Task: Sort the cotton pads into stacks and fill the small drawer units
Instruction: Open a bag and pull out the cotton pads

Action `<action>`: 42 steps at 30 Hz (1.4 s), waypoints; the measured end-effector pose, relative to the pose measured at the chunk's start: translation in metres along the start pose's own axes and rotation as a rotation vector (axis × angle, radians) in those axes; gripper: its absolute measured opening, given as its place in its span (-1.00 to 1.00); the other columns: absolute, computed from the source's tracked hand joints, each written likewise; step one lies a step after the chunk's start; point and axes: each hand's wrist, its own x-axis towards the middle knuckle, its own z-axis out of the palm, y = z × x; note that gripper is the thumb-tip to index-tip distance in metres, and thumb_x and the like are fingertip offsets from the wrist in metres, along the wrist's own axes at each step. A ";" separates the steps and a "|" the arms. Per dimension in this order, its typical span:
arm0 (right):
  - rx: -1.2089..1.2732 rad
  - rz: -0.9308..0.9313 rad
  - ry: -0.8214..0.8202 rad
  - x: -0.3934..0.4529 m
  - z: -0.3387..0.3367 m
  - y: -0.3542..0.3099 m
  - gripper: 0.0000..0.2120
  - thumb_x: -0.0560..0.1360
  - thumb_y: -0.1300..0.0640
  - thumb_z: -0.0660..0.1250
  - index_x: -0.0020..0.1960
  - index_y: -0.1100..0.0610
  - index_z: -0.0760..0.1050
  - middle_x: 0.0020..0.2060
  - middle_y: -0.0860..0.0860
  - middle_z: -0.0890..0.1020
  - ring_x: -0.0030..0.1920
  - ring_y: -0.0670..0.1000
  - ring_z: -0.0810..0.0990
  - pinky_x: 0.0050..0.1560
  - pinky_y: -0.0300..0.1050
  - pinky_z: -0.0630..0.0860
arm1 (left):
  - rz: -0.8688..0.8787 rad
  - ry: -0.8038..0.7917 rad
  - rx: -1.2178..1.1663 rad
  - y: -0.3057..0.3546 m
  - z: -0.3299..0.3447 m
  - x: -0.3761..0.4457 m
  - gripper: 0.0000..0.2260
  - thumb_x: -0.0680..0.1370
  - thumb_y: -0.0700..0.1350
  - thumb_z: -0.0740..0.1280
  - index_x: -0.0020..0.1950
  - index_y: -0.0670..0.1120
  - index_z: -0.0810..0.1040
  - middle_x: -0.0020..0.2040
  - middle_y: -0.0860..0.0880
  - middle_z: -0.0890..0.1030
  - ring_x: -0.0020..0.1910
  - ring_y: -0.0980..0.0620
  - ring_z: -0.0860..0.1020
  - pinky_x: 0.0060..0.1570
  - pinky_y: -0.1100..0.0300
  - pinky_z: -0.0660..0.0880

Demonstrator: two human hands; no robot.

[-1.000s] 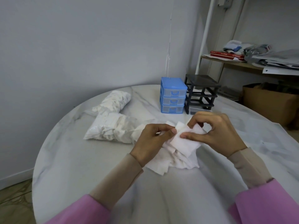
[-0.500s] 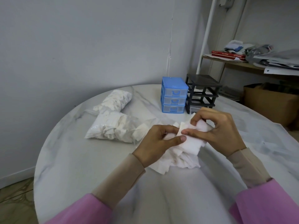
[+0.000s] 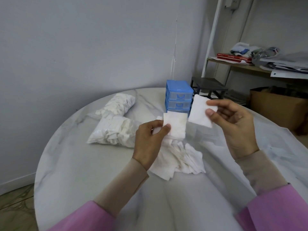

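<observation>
Honestly this looked like very early days on the job. No neat stack showed anywhere on the bench (image 3: pixel 70 164), and the blue drawer unit (image 3: pixel 179 97) at the far side had every visible drawer pushed in, so I'd guess nothing had gone into it yet (can't really see inside through the clear fronts). A black drawer unit (image 3: pixel 210 88) stood just beside it, mostly hidden behind the raised pad.

Most of the cotton pads were unsorted: a messy loose pile (image 3: pixel 180 160) lay on the bench right under the hands, and two plastic bags stuffed with more sat to the left, a near bag (image 3: pixel 115 132) and a far bag (image 3: pixel 120 104). So pretty much everything was left to do.

As for the hands, both were lifted above the pile, apart from each other, each with one square pad. The left hand (image 3: pixel 148 142) pinched a slightly yellowish pad (image 3: pixel 176 125) by its lower left corner between thumb and fingers, palm turned inward. The right hand (image 3: pixel 236 125) was higher and pinched a whiter pad (image 3: pixel 200 112) by its right edge, thumb on the front, the other fingers curled behind. The two pads weren't touching.
</observation>
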 end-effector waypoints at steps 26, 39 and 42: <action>-0.285 0.021 -0.289 -0.016 0.018 0.020 -0.82 0.39 0.23 0.44 -0.10 -0.02 0.59 -0.17 -0.17 0.64 -0.25 -0.10 0.55 -0.12 -0.23 0.43 | -0.027 -0.103 -0.127 0.006 0.003 -0.003 -0.87 0.48 -0.13 0.37 -0.26 -0.06 0.65 -0.38 0.10 0.60 -0.33 0.17 0.53 -0.22 0.22 0.44; -0.280 0.151 -0.214 -0.020 0.027 0.021 -0.65 0.39 0.15 0.48 0.08 -0.09 0.44 0.08 -0.07 0.50 -0.03 -0.20 0.51 -0.10 -0.35 0.49 | 0.085 -0.149 -0.062 -0.004 0.003 -0.001 -0.80 0.53 -0.13 0.30 -0.15 -0.22 0.64 -0.26 -0.10 0.62 -0.21 0.03 0.55 -0.16 0.06 0.49; -0.219 0.280 -0.203 -0.018 0.026 0.024 -0.65 0.39 0.23 0.44 0.13 0.07 0.48 -0.05 0.02 0.60 -0.12 -0.14 0.54 -0.16 -0.29 0.54 | 0.055 -0.145 -0.087 0.000 0.004 -0.001 -0.81 0.54 -0.28 0.29 -0.14 -0.06 0.64 -0.26 0.11 0.64 -0.19 0.15 0.59 -0.15 0.25 0.50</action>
